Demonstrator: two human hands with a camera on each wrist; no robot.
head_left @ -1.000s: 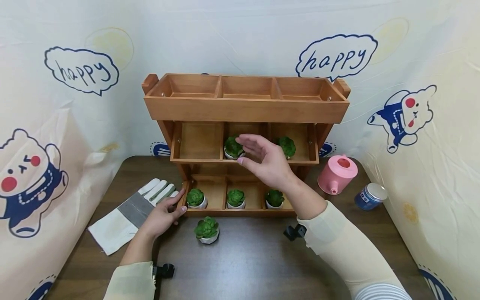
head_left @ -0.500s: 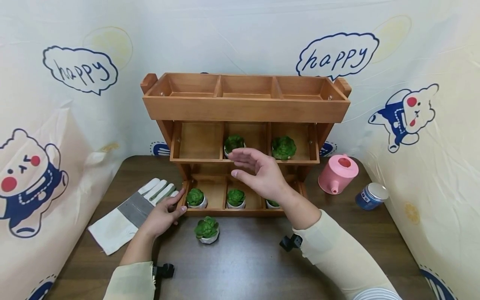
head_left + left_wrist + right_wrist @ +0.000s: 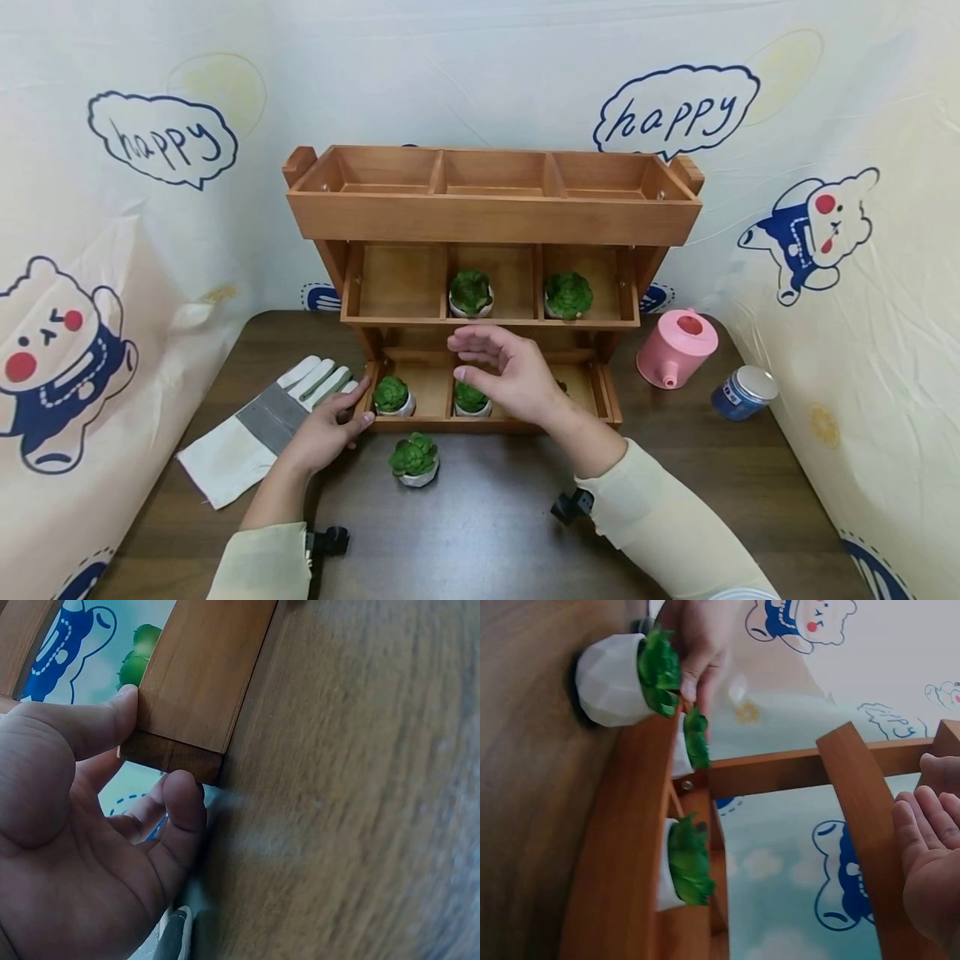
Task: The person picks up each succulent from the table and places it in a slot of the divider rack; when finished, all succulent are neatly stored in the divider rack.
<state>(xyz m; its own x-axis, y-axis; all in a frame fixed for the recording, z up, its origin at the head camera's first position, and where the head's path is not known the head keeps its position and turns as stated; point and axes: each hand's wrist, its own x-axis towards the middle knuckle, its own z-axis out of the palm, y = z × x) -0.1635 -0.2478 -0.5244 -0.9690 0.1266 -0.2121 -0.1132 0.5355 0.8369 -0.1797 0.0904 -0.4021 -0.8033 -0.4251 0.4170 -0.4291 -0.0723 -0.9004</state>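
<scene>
A three-tier wooden planter shelf stands at the back of the table. My left hand grips its lower left corner, thumb on one face and fingertips against another in the left wrist view. My right hand hangs in front of the bottom tier, fingers extended and holding nothing. Behind it, a small potted succulent is partly covered; another succulent sits in the bottom left compartment. The middle tier holds one succulent in its centre and one succulent at right. A loose succulent stands on the table in front.
White and grey work gloves lie left of the shelf. To its right are a pink watering can and a blue jar with a pale lid. Printed cloth surrounds the table at the back and sides.
My right hand has moved down and slightly left, from the middle tier to the bottom one. The middle-tier succulents now show fully, while the bottom right succulent is hidden. My left hand stays put.
</scene>
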